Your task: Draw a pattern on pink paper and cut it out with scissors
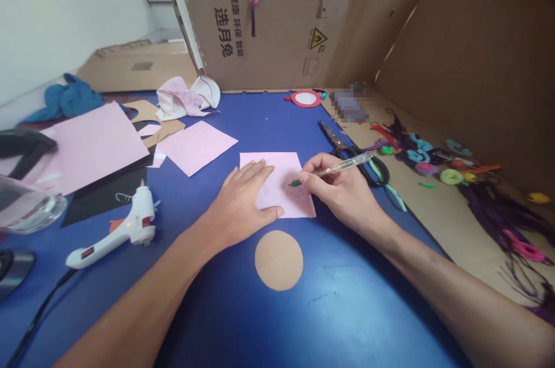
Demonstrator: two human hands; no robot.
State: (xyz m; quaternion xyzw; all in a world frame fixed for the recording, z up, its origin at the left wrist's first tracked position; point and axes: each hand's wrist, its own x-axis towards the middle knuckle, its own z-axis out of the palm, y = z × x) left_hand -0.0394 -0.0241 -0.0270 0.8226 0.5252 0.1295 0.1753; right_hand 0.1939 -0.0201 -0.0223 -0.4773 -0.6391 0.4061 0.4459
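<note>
Pinning a small sheet of pink paper [291,164] to the blue tabletop [260,119] with the left hand [240,203], fingers [249,174] spread flat and released, nothing clenched, the heel of the hand and fingertips pressed on the sheet's lower left part. Grasped a clear-barrelled pen with a green tip [333,171] in the right hand [342,190], fingers curled firmly around the barrel, tip touching the paper between the two hands. Marked out faint lines on the sheet (too pale to make out any clear shape). Had that sheet lying near the middle of the tabletop, with a round tan card disc [278,260] just below it, touching neither hand.

Kept a pair of dark-handled scissors [338,142] just beside the right hand, handles looped near its knuckles. Left a white hot glue gun [139,223] lying on its side off to the left, well apart from the left hand, near a black sheet [104,200]. Spread two larger pink sheets [195,148] [93,145] and tan card offcuts [150,113] beyond it. Saw a cardboard wall with printed characters [277,26] rising behind the table, and colourful felt scraps [433,154] scattered on a cardboard sheet to the right.
</note>
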